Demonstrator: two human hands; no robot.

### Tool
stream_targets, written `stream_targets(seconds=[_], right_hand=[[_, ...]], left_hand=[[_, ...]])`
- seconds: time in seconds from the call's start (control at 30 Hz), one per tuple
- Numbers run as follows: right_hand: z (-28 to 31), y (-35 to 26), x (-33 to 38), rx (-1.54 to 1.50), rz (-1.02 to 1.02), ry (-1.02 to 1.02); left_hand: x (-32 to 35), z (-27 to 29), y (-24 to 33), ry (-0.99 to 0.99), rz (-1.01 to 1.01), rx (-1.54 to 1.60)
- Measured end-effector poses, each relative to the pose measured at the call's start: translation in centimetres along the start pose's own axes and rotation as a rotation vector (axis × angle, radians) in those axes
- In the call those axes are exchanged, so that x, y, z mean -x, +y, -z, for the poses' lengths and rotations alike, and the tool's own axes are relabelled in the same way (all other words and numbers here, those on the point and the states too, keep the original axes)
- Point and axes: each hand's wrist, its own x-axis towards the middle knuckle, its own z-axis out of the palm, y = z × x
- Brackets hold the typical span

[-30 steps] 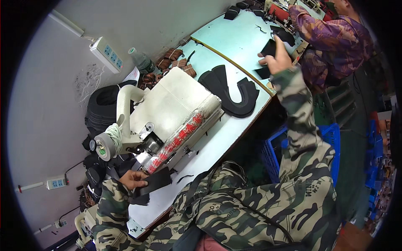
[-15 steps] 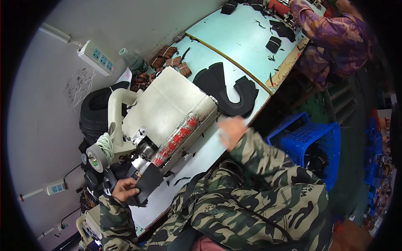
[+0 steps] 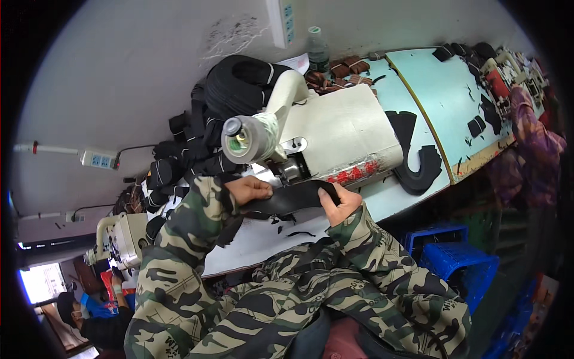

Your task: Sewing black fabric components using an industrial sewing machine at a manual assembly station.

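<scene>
Both hands, left hand point(image 3: 248, 188) and right hand point(image 3: 339, 206), pinch a flat black leather strip point(image 3: 293, 197) (probably leather) lying lengthwise before the white sewing machine point(image 3: 341, 128).

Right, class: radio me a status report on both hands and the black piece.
Left hand and right hand both grip black piece. Piece stretched in front of sewing machine. Nothing in the way.

Grey wall point(image 3: 149, 72) behind pale worktable point(image 3: 454, 90); blue crates point(image 3: 454, 263) below.
</scene>
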Motion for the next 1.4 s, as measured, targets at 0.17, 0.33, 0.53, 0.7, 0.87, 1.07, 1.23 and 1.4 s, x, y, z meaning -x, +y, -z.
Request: stream_targets(seconds=[0.17, 0.33, 0.53, 0.7, 0.87, 1.07, 1.23, 1.4], right_hand=[[-0.8, -0.3, -0.6, 0.033, 0.025, 0.054], [-1.4, -1.6, -0.9, -0.022, -0.239, -0.151], [0.2, -1.0, -1.5, 0.071, 0.267, 0.079], [3.2, -3.6, -2.1, 0.203, 0.539, 0.103], [4.8, -5.7, -1.9, 0.209, 0.609, 0.09], [6.4, -6.5, -1.3, 0.236, 0.693, 0.093], [7.3, -6.9, 0.1, 0.257, 0.65, 0.122], [7.4, -7.1, 2.9, 0.374, 0.66, 0.102]], left_hand=[[-0.1, 0.6, 0.0, 0.009, -0.05, -0.057], [-1.0, 0.7, 1.5, 0.294, 0.137, 0.252], [-1.6, -0.6, 3.8, 0.462, 0.276, 0.004], [-2.1, -0.8, 3.8, 0.444, 0.268, 0.046], [-1.8, -0.9, 4.0, 0.434, 0.279, 0.098], [-1.9, -1.3, 3.7, 0.417, 0.284, 0.13], [-1.4, -0.9, 4.0, 0.252, 0.287, 0.314], [-1.1, -4.8, 3.7, 0.183, 0.152, 0.247]])
